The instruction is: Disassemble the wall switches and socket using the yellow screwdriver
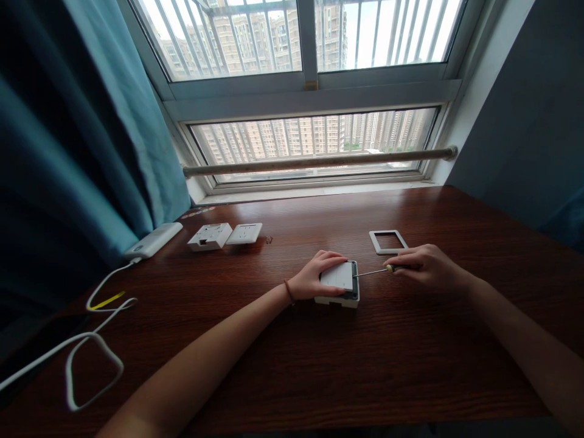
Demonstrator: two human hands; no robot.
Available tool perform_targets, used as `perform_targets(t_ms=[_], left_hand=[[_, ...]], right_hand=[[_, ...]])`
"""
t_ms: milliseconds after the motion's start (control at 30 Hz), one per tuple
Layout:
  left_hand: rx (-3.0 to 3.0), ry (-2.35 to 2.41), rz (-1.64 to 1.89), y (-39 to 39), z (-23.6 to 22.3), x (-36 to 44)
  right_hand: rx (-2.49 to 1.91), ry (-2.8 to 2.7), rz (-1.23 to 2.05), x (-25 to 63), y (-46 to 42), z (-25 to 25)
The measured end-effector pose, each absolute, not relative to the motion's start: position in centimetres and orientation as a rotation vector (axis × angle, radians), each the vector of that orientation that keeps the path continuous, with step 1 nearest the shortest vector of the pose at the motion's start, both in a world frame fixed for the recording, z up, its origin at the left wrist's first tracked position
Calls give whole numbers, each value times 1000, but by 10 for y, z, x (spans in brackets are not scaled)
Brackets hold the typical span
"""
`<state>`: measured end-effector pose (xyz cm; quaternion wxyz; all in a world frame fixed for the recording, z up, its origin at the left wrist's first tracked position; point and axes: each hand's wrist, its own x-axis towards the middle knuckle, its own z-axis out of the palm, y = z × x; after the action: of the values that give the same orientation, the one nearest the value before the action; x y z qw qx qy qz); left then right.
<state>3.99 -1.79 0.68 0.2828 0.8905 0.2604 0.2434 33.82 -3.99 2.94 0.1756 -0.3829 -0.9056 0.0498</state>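
My left hand (316,277) is closed around a white wall switch on its mounting box (338,300), thumb and fingers gripping opposite sides. The switch's flat white panel (338,277) faces up, and a dark grey edge shows along its right side. In my right hand (424,266) is a screwdriver (371,272), held by its dark and yellowish handle. Its thin metal shaft points left, and the tip meets the dark edge of the switch. Just beyond my right hand lies a white square frame (376,243), flat on the table.
At the back left, a white box (210,237) sits beside a white socket panel (245,233) and small screws (269,239). A white power strip (155,239) with a looping cable (119,367) lies near the curtain (123,109). The wooden table (292,377) meets the windowsill.
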Motion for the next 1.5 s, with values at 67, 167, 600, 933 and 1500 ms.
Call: perform_targets(t_ms=[67, 167, 600, 933, 1500], left_hand=[[2382, 711, 668, -19, 7, 40], [2386, 728, 669, -20, 8, 40], [2369, 856, 791, -18, 3, 39], [2319, 838, 860, -17, 2, 37], [2205, 869, 981, -24, 3, 45]], right_hand=[[-1064, -2567, -9, 337, -43, 31], [-997, -2506, -329, 334, -45, 32], [-1222, -2276, 679, 330, -26, -10], [-1194, -2305, 566, 323, -32, -6], [-1158, -2203, 764, 316, -34, -6]])
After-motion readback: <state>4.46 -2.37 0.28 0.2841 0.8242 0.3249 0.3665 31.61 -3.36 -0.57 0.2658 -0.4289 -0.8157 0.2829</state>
